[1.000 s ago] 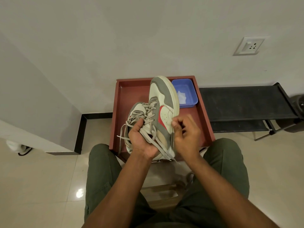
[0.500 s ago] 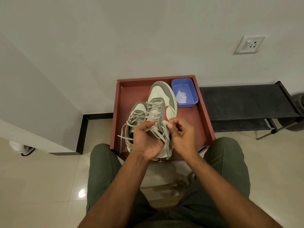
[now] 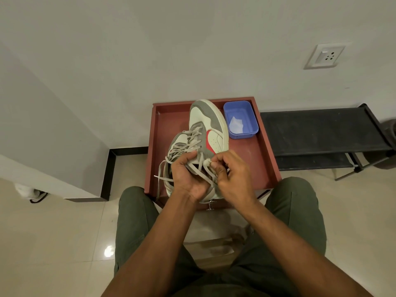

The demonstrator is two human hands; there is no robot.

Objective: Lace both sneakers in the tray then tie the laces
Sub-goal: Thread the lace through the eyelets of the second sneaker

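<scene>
While the red tray (image 3: 265, 146) sits at frame centre, the left hand (image 3: 187, 176) curls round the raised sneaker (image 3: 211, 133) at its ankle, tilting it, I'd judge, to expose the eyelets. Right hand (image 3: 233, 174), fingers bent, has its grip pinching the lace (image 3: 201, 170) end beside the collar. A second sneaker (image 3: 177, 144) lies in the tray just left, loosely laced. Upper right holds a blue tub (image 3: 252, 129).
</scene>
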